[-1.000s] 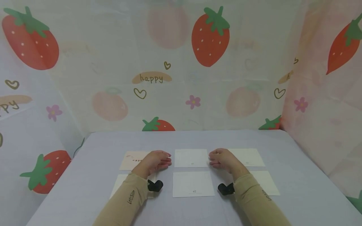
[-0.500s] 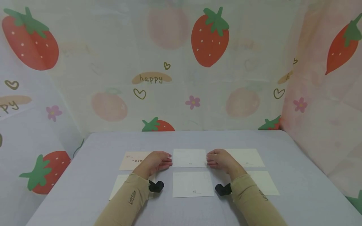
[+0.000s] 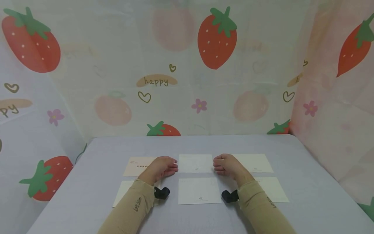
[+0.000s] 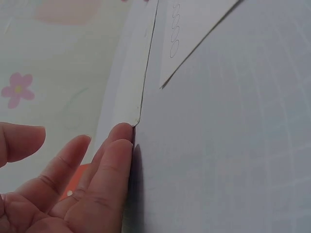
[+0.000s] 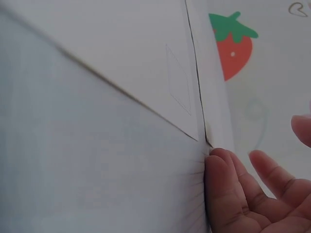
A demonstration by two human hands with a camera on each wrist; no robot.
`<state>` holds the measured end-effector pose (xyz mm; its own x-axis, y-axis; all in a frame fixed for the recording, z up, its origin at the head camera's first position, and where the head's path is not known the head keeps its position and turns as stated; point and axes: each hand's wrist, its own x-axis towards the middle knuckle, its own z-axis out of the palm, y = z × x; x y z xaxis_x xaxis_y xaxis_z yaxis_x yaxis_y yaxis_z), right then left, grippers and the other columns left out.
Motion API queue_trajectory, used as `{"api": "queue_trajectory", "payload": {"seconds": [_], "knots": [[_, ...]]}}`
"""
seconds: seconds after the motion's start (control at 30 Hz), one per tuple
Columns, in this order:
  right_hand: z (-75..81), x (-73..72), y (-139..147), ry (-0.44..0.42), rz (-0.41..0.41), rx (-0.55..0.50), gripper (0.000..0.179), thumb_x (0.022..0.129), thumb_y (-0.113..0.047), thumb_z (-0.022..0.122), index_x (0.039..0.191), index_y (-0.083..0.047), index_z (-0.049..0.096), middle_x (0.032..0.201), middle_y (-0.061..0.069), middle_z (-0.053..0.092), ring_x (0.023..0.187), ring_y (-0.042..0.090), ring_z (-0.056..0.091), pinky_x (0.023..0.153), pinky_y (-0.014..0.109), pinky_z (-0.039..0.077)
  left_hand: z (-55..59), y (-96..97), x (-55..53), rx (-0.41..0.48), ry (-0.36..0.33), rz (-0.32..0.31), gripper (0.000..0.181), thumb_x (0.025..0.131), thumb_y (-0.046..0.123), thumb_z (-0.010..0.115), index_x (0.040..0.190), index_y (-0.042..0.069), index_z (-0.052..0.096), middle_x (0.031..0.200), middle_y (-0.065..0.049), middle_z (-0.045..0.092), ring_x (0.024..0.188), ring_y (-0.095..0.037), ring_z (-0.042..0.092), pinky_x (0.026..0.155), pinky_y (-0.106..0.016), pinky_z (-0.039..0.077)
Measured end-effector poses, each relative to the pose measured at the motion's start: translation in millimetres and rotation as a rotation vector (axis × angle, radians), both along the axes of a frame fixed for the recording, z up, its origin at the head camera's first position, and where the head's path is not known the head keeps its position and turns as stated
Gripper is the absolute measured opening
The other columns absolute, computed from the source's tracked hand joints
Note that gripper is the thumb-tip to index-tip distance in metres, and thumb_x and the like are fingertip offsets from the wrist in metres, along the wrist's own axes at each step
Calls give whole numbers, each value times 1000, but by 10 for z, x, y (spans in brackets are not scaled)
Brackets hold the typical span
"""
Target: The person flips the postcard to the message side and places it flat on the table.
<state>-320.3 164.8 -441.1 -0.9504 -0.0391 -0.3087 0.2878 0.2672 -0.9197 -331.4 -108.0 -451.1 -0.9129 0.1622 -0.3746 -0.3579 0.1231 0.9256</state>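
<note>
A pale postcard [image 3: 195, 163] lies flat in the middle of the back row. My left hand [image 3: 160, 167] stands on edge at its left side, and my right hand [image 3: 230, 165] does likewise at its right side. Both hands have relaxed fingers. In the left wrist view the lower fingertips [image 4: 119, 150] meet the postcard's corner. The right wrist view has the fingertips [image 5: 218, 167] right at the opposite corner. Directly in front lies another postcard [image 3: 200, 191], printed with small ovals and a faint stamp box.
At the left are a pinkish card [image 3: 135, 162] with red print and a cream card [image 3: 122, 191], partly hidden by my left arm. Two cream cards, one at the back right [image 3: 257, 163] and one at the front right [image 3: 273, 190], lie partly behind my right arm. A strawberry-print curtain [image 3: 187, 113] surrounds the table.
The back middle postcard has shifted slightly left, and my right hand has moved left up to its edge. My left hand has barely moved. Little differs over the last half second.
</note>
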Motion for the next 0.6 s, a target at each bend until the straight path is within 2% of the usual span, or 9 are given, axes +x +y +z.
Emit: {"api": "queue_trajectory", "payload": {"seconds": [0.23,0.6], "knots": [[-18,-20,-1,4,-5,-1,24,87,-16,51,103,1,53,98,16,57,80,20,59,68,31,50,2,15,-8,-23,-12,0,25,87,14,49,106,-1,54,97,-14,59,82,-20,60,70,-30,50],[-29,-11,-7,-9,-19,-58,22,87,-12,51,102,3,52,100,18,56,84,22,58,70,31,50,-4,23,-4,2,-25,12,25,87,14,50,107,0,53,97,-15,58,81,-20,60,70,-30,50]]}}
